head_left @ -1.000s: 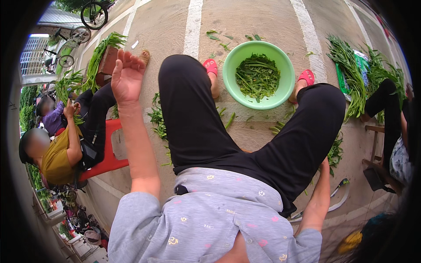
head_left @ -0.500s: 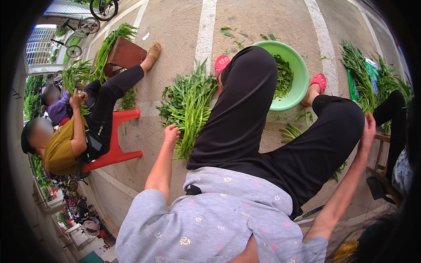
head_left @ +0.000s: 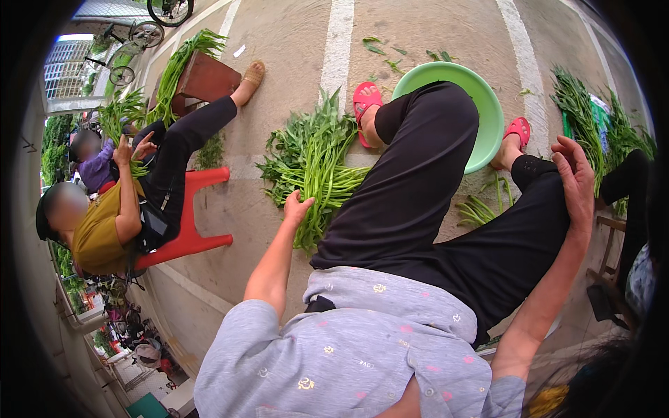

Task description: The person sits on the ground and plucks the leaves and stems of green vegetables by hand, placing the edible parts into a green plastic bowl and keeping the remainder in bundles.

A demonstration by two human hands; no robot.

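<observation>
At the edge of a pile of leafy green vegetables (head_left: 313, 146) on the ground is my left hand (head_left: 298, 207), thumb and fingers slightly apart beside the long stems. Whether it touches a stem is hard to tell. My right hand (head_left: 574, 181) is raised by my right knee, its fingers loosely spread and holding nothing. Between my feet stands a light green plastic basin (head_left: 491, 125). My left leg hides most of its inside. A few loose stems (head_left: 477, 210) lie on the ground behind my right leg.
To the left a person (head_left: 104, 223) sits by a red plastic stool (head_left: 198, 216), handling greens. A brown box (head_left: 205, 76) has long greens draped over it. More bunches (head_left: 578, 104) lie at the right near another person's dark-clothed leg. Leaf scraps (head_left: 373, 45) dot the floor ahead.
My left hand has moved right to the stems and its fingers have opened. My right hand has lifted from my right knee. My left leg has shifted right, covering more of the basin.
</observation>
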